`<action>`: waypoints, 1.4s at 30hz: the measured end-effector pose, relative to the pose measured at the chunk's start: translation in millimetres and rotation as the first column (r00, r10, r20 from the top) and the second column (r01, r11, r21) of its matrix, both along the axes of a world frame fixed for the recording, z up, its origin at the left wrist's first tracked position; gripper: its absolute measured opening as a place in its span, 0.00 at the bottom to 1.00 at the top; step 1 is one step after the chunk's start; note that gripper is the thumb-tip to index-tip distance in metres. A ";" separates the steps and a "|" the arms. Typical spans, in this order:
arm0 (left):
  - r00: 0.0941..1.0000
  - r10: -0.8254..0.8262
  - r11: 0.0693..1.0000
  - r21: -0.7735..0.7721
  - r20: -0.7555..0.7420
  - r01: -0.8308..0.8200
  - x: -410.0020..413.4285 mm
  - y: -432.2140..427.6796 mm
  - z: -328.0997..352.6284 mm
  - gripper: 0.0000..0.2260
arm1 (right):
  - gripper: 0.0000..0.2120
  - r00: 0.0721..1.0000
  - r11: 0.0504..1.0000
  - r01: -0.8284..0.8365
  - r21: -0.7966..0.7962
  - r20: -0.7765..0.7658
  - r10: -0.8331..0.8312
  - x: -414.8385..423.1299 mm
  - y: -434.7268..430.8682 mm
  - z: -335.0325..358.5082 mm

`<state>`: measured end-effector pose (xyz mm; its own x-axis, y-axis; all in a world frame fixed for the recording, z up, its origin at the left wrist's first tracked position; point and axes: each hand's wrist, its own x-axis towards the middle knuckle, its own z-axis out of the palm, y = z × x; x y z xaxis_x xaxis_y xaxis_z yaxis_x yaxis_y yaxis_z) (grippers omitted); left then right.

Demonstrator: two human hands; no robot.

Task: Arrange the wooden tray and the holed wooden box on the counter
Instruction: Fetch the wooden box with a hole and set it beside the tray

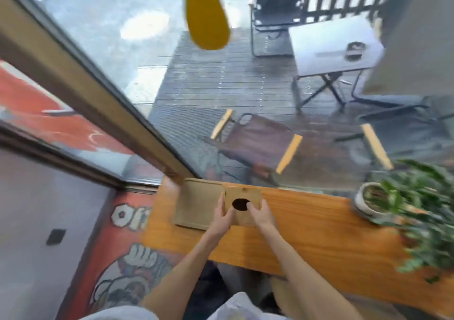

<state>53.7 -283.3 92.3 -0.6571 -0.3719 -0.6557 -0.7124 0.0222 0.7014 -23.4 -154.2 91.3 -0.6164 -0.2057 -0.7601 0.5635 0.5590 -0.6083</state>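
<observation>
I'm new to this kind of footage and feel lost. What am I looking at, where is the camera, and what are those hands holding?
There is no machine here. A camera worn on a person's head looks down at their bare arms. On the wooden counter lies a flat wooden tray. The left hand and right hand grip the two sides of a wooden box with a round hole, beside the tray's right edge. A potted plant stands at the right. Through the window are folding chairs and a small table.

Legible text is limited to one item: large white outlined cartoon lettering [129, 215] on the red painted wall panel [108, 241] below the left end of the orange wooden counter [307, 231]. Only "O" and partial strokes can be made out; remainder blurred.
</observation>
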 end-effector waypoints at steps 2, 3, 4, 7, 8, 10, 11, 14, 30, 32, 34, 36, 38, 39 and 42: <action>0.998 0.066 0.998 -0.017 0.021 -0.066 16.0 -65.4 -2.6 0.30 | 0.32 0.997 0.997 -0.080 -0.018 0.008 0.080 8.8 -67.2 0.7; 0.996 0.082 0.996 -0.035 0.031 -0.081 22.3 -95.0 4.0 0.30 | 0.33 0.994 0.994 -0.105 -0.027 0.015 0.105 15.1 -101.2 -0.4; 0.996 0.087 0.995 -0.046 0.029 -0.086 29.9 -126.1 11.2 0.28 | 0.34 0.993 0.993 -0.112 -0.049 0.021 0.113 21.4 -134.0 -0.2; 0.997 0.075 0.993 -0.093 -0.016 -0.076 48.9 -216.9 4.3 0.26 | 0.34 0.996 0.988 -0.047 -0.147 0.065 0.057 42.4 -217.8 -3.2; 0.996 0.083 0.992 -0.094 0.012 -0.082 52.9 -240.9 3.5 0.26 | 0.33 0.995 0.984 -0.041 -0.171 0.084 0.056 48.8 -240.0 -6.7; 0.993 0.103 0.991 -0.088 0.066 -0.097 67.5 -285.8 -6.1 0.22 | 0.30 0.989 0.981 -0.010 -0.195 0.142 0.038 68.5 -284.0 -13.2; 0.991 0.127 0.990 -0.068 0.048 -0.124 72.0 -302.5 -9.0 0.19 | 0.31 0.987 0.973 0.016 -0.229 0.157 0.021 73.6 -301.2 -20.1; 0.994 0.101 0.995 -0.017 0.048 -0.100 72.5 -345.3 -26.4 0.15 | 0.48 0.979 0.954 0.080 -0.289 0.201 -0.022 71.9 -339.7 -81.5; 0.999 0.046 0.974 0.220 0.021 -0.050 42.3 -384.6 -88.6 0.27 | 0.29 0.965 0.963 0.224 -0.150 0.177 -0.196 46.5 -348.4 -103.2; 0.999 0.039 0.972 0.230 0.029 -0.044 40.1 -388.9 -90.7 0.29 | 0.20 0.971 0.971 0.237 -0.033 0.005 -0.237 46.6 -327.8 -98.5; 0.998 0.010 0.972 0.235 0.062 -0.025 36.3 -394.8 -95.4 0.32 | 0.21 0.950 0.940 0.274 0.205 -0.207 -0.232 43.4 -296.3 -102.7; 0.999 -0.006 0.961 0.275 0.045 -0.006 34.2 -398.8 -102.0 0.35 | 0.24 0.947 0.871 0.273 0.408 -0.274 -0.169 41.5 -264.9 -114.5; 1.000 -0.024 0.953 0.302 0.005 0.021 34.0 -398.8 -103.1 0.31 | 0.26 0.967 0.827 0.224 0.516 -0.225 -0.122 41.7 -238.5 -125.7; 0.999 -0.034 0.947 0.319 -0.014 0.036 34.0 -397.1 -104.2 0.28 | 0.26 0.974 0.822 0.207 0.531 -0.195 -0.119 42.2 -228.2 -131.0; 1.000 -0.007 0.939 0.344 -0.012 0.011 33.3 -390.9 -106.5 0.27 | 0.24 0.974 0.840 0.220 0.496 -0.159 -0.161 47.2 -214.1 -136.6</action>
